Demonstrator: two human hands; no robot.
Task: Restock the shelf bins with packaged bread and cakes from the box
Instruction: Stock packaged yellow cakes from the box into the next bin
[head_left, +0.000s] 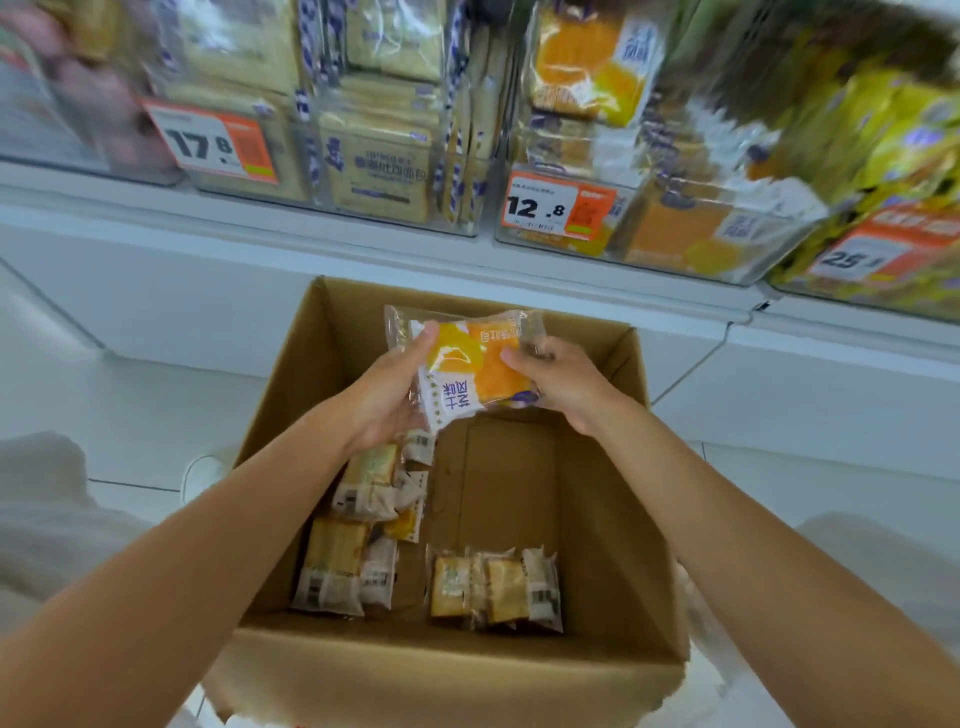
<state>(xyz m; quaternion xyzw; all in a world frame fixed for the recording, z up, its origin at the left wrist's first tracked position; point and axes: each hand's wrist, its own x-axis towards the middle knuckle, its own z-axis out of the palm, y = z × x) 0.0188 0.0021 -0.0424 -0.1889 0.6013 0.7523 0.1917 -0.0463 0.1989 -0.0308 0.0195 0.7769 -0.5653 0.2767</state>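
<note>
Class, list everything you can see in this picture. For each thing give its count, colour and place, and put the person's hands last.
box: one, brown cardboard, open on the floor below the shelf
held packet: one, orange and white, above the box
loose packets: several, tan and white, on the box bottom, left and front
bins: several, clear, full of packets, on the shelf
price tags: three, white and orange, on bin fronts
shelf: one, white, behind the box
floor: white tiles, around the box
left hand: grips the held packet's left edge
right hand: pinches its right edge
</note>
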